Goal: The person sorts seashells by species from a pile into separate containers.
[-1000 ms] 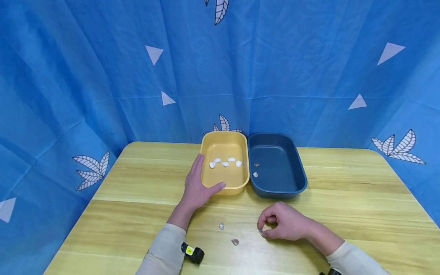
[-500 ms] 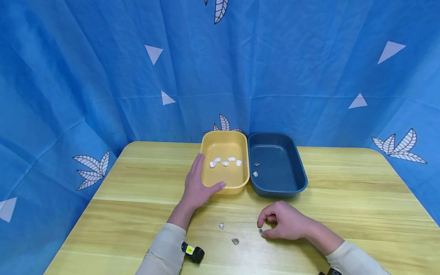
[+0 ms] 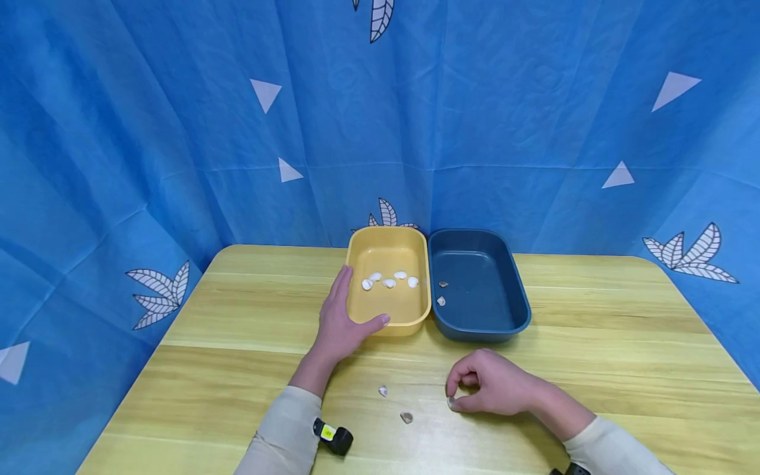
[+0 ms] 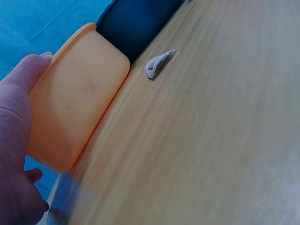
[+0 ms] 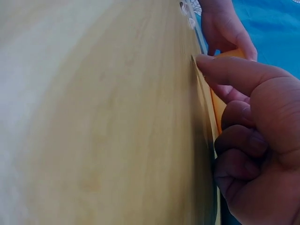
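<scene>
My right hand (image 3: 495, 386) is low over the table, thumb and index finger pinching a small greyish seashell (image 3: 451, 401); its other fingers curl into the palm. The fingertips hide most of that shell. My left hand (image 3: 343, 326) rests at the near left corner of a yellow bin (image 3: 388, 326), fingers straight along the left side and thumb at the front rim. Several white seashells (image 3: 388, 284) lie inside that bin. Two smaller shells, one brown (image 3: 443, 284) and one whitish (image 3: 441, 301), are in a dark blue bin (image 3: 481, 333) on its right.
Between my forearms, a whitish patterned shell (image 3: 382, 390) and a brown shell (image 3: 406, 417) lie on the wooden table (image 3: 237, 369). Both bins stand side by side near the back edge, against a blue curtain (image 3: 505, 132).
My right index finger and thumb have closed slightly on the greyish shell, which shifted a little. The left hand and both bins have stayed put.
</scene>
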### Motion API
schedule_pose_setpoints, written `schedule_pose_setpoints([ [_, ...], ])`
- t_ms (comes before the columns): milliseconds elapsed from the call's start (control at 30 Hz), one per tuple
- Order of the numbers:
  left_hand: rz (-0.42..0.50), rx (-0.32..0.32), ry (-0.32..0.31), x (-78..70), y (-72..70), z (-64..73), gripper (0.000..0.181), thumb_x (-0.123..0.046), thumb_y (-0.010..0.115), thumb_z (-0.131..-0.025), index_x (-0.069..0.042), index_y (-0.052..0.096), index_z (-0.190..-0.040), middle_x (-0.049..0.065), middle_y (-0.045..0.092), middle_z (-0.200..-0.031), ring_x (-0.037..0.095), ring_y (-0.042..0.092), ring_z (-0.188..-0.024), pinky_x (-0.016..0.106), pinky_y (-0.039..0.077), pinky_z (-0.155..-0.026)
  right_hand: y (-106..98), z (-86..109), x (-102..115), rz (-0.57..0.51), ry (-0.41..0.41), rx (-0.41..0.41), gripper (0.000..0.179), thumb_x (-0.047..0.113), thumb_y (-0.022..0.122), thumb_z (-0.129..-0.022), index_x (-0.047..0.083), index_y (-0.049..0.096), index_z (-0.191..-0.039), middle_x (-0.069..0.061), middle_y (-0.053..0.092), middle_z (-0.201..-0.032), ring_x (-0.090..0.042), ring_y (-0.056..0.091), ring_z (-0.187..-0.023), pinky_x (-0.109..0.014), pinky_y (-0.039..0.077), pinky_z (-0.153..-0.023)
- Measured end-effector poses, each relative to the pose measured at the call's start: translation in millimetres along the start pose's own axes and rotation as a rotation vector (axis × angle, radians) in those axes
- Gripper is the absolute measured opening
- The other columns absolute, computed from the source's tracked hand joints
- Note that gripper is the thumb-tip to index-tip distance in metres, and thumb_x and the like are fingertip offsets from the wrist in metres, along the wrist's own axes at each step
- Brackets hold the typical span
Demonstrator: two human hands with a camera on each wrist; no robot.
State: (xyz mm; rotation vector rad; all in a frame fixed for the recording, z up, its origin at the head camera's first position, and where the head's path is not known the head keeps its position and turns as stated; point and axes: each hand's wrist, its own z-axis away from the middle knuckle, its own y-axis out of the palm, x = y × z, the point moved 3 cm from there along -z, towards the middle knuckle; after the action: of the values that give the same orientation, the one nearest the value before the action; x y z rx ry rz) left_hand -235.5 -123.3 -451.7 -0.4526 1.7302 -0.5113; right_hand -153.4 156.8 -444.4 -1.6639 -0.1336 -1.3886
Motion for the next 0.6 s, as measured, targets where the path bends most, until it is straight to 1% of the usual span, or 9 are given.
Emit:
schedule_pose_setpoints([
  [100, -0.002, 0.004, -0.007, 0.3, -0.2, 0.0, 0.116, -0.058, 0.081, -0.073, -0.028, 0.012, -0.162, -0.01, 0.01, -0.165, 0.028, 0.016, -0.148, 0.059, 0.015, -0.114, -1.5, 1.6, 1.8, -0.033, -0.025, -0.019, 0.01, 0.02, 0.082, -0.085, 0.024, 0.072, -0.087, 0.014, 0.035, -0.058, 0.0, 0.031, -0.054, -0.016, 0.035, -0.057],
  [233, -0.004, 0.007, -0.004, 0.7, 0.2, 0.1, 0.116, -0.057, 0.081, -0.073, -0.029, 0.012, -0.162, -0.01, 0.009, -0.165, 0.028, 0.016, -0.148, 0.059, 0.015, -0.114, -6.7, 3.2, 7.4, -0.047, -0.073, -0.064, 0.01, 0.017, 0.082, -0.085, 0.022, 0.073, -0.086, 0.013, 0.036, -0.059, -0.001, 0.03, -0.055, -0.017, 0.033, -0.054],
  [333, -0.008, 0.01, -0.007, 1.0, 0.2, 0.3, 0.116, -0.058, 0.081, -0.074, -0.029, 0.012, -0.162, -0.011, 0.009, -0.165, 0.028, 0.016, -0.148, 0.058, 0.015, -0.114, -13.1, 3.8, 14.0, -0.049, -0.089, -0.091, 0.011, 0.018, 0.082, -0.085, 0.023, 0.073, -0.085, 0.01, 0.032, -0.059, -0.003, 0.028, -0.054, -0.018, 0.031, -0.052],
  [467, -0.009, 0.014, -0.009, 1.1, 0.0, 0.1, 0.116, -0.058, 0.081, -0.074, -0.029, 0.011, -0.161, -0.011, 0.009, -0.165, 0.028, 0.016, -0.148, 0.058, 0.015, -0.114, -24.1, 3.5, 24.2, -0.035, -0.113, -0.137, 0.01, 0.022, 0.082, -0.085, 0.024, 0.072, -0.086, 0.006, 0.028, -0.059, -0.006, 0.026, -0.054, -0.019, 0.033, -0.053],
  [600, -0.005, 0.012, -0.006, 1.0, -0.3, 0.3, 0.115, -0.059, 0.08, -0.074, -0.03, 0.011, -0.161, -0.011, 0.009, -0.165, 0.029, 0.016, -0.148, 0.059, 0.015, -0.114, -36.2, 2.1, 31.9, -0.019, -0.14, -0.192, 0.01, 0.021, 0.082, -0.085, 0.022, 0.072, -0.087, 0.002, 0.026, -0.058, -0.01, 0.026, -0.053, -0.021, 0.034, -0.052],
])
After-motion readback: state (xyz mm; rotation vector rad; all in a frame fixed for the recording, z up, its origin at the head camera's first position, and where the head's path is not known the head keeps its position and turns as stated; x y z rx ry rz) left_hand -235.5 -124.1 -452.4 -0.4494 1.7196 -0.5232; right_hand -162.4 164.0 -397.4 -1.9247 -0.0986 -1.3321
